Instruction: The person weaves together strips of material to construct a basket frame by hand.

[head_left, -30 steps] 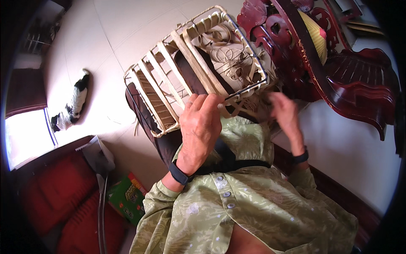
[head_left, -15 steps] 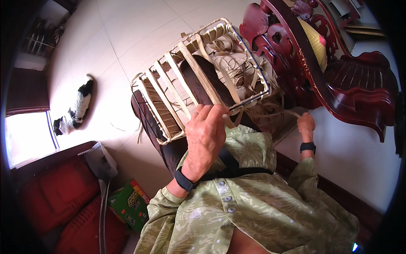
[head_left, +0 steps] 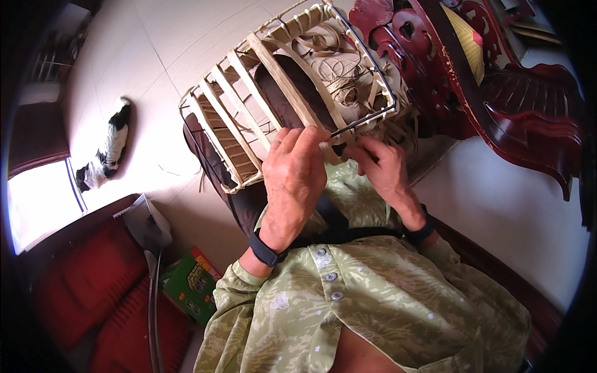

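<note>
A rectangular dark metal frame (head_left: 372, 116), partly wrapped in tan strips, leans across my lap. Several flat tan bands (head_left: 281, 79) span it from side to side. At its near edge my left hand (head_left: 293, 166) is closed, pinching the end of a band against the rod. Close beside it, my right hand (head_left: 384, 173) has its thumb and fingers pinched on a tan strip (head_left: 341, 153) looping round the near rod. Part of the strip between the hands is hidden by the fingers. A tangle of thin tan cord (head_left: 344, 91) shows through the frame's right part.
A carved dark-red wooden chair (head_left: 463, 81) with a yellow woven item (head_left: 466, 46) stands at the right. A black-and-white cat (head_left: 111, 146) is on the tiled floor at the left. Lower left are red seats (head_left: 87, 267), a dustpan (head_left: 144, 221) and a green box (head_left: 191, 289).
My right hand has come in from the far right to the frame's near edge, beside the left hand. The left hand keeps its grip. The frame sits slightly higher in view.
</note>
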The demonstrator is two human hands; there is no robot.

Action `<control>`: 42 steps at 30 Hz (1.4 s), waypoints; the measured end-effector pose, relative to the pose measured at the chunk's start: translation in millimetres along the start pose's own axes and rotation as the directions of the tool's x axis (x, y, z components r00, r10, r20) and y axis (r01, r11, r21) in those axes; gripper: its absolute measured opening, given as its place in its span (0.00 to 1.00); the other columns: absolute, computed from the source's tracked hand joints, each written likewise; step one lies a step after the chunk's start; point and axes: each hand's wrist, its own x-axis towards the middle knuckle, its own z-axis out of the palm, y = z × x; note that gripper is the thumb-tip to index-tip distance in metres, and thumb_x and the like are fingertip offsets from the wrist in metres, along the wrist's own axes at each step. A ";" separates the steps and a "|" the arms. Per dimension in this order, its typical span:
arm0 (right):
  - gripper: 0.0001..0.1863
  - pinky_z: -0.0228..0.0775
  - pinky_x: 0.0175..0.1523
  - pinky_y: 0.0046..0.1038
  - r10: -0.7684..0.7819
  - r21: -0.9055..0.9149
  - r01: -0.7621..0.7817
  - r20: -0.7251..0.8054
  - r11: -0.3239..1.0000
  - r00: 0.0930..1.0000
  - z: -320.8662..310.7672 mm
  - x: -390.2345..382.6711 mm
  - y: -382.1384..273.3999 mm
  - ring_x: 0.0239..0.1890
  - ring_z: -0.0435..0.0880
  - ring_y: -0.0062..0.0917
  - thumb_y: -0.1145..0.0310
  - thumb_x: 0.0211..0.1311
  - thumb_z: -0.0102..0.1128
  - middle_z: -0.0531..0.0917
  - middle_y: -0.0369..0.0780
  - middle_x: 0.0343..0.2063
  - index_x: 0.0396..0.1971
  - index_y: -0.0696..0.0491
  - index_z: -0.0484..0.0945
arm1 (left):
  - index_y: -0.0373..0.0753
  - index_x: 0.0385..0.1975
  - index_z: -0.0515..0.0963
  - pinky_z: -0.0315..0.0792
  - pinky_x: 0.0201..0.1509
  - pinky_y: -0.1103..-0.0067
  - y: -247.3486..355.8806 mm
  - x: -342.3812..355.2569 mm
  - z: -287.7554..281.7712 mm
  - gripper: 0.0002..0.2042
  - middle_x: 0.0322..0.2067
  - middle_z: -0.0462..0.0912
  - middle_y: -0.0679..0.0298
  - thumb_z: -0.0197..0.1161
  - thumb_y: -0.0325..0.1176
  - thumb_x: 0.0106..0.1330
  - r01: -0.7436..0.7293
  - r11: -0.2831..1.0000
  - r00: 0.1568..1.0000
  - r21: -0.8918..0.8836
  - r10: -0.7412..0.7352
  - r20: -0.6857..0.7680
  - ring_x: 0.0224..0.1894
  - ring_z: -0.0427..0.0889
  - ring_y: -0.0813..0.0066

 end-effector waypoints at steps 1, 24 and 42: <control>0.08 0.72 0.30 0.33 0.011 -0.090 -0.017 -0.064 0.996 0.998 -7.5 -1.1 9.8 0.25 0.85 0.31 0.66 0.63 0.65 0.82 0.46 0.22 0.32 0.55 0.80 | 0.40 0.34 0.78 0.72 0.35 0.66 -0.4 -1.8 -0.7 0.11 0.25 0.76 0.59 0.60 0.16 0.54 0.004 1.000 1.000 0.017 -0.004 0.002 0.30 0.75 0.56; 0.08 0.77 0.32 0.32 0.048 -0.527 -0.275 -0.404 0.804 0.914 -85.3 12.9 91.8 0.28 0.88 0.33 0.66 0.61 0.60 0.86 0.46 0.25 0.29 0.53 0.85 | 0.39 0.34 0.78 0.72 0.35 0.67 0.9 0.5 -1.5 0.12 0.25 0.77 0.59 0.59 0.15 0.54 -0.006 0.999 1.000 0.032 0.005 0.014 0.31 0.76 0.57; 0.09 0.67 0.40 0.39 -0.623 -0.093 0.653 0.226 0.751 0.749 -0.7 -17.5 -66.6 0.30 0.76 0.41 0.73 0.58 0.65 0.77 0.43 0.27 0.30 0.56 0.72 | 0.38 0.50 0.76 0.74 0.35 0.70 -5.5 -7.4 -0.7 0.19 0.30 0.81 0.61 0.63 0.17 0.57 0.119 0.980 0.992 -0.158 -0.125 -0.028 0.29 0.80 0.60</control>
